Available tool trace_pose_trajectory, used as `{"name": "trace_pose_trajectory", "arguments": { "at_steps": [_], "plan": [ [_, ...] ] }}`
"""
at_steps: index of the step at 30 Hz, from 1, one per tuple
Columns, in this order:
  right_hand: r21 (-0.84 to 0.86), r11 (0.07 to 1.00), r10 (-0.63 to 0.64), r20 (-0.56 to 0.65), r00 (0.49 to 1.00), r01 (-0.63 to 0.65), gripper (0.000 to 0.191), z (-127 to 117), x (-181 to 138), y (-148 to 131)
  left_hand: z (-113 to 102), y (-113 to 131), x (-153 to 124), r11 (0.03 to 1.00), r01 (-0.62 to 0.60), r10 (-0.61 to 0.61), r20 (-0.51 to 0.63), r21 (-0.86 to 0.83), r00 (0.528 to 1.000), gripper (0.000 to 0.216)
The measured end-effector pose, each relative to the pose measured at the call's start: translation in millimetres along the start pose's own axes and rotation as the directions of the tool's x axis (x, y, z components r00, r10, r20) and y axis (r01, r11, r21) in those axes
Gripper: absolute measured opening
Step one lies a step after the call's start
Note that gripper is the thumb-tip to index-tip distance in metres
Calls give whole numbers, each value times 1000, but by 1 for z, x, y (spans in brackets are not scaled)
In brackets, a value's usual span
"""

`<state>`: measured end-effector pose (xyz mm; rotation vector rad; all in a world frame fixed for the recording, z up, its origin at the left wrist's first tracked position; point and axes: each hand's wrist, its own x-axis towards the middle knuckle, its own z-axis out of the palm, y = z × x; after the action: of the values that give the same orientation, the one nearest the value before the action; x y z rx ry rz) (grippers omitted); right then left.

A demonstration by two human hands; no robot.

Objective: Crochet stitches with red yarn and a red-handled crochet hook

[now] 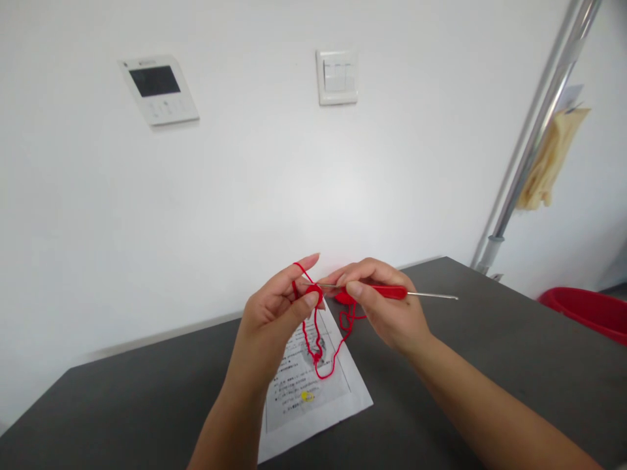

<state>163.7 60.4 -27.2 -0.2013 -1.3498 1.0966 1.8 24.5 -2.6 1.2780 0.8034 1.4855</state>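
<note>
My left hand [279, 307] pinches a small red crochet piece [313, 295] between thumb and fingers, with red yarn [321, 352] looped over the raised index finger and hanging down in a loop. My right hand [386, 307] grips a crochet hook [392, 292] by its red handle; one metal end points into the red piece, the other sticks out to the right. Both hands are held above a printed paper sheet [313, 398] lying on the dark grey table [147, 398].
A white wall stands just behind the table, carrying a wall panel with a screen [159, 88] and a light switch [337, 77]. A metal pole [533, 137] with a hanging beige cloth [551, 160] is at the right. A red basin [588, 312] sits beyond the table's right edge.
</note>
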Motion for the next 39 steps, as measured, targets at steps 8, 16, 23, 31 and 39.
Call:
{"name": "trace_pose_trajectory", "arguments": {
  "at_steps": [8,16,23,31,39],
  "plan": [
    [137,980,156,-69,985,-146,22,2,3,-1,0,6,-3,992,-84,87,-31,98,996,15],
    [31,999,32,-36,999,-30,10,4,-4,4,-5,3,1,986,-101,107,-39,131,994,21],
    [7,999,35,-37,999,-35,14,3,-4,4,-8,3,2,980,-108,120,-65,167,991,25],
    [18,1000,11,-7,1000,-11,5,2,-4,5,0,6,-3,997,-56,61,-110,46,992,20],
    [-76,992,-100,68,993,105,6,4,-4,2,-2,6,-1,999,-35,36,-101,8,994,16]
  ]
}}
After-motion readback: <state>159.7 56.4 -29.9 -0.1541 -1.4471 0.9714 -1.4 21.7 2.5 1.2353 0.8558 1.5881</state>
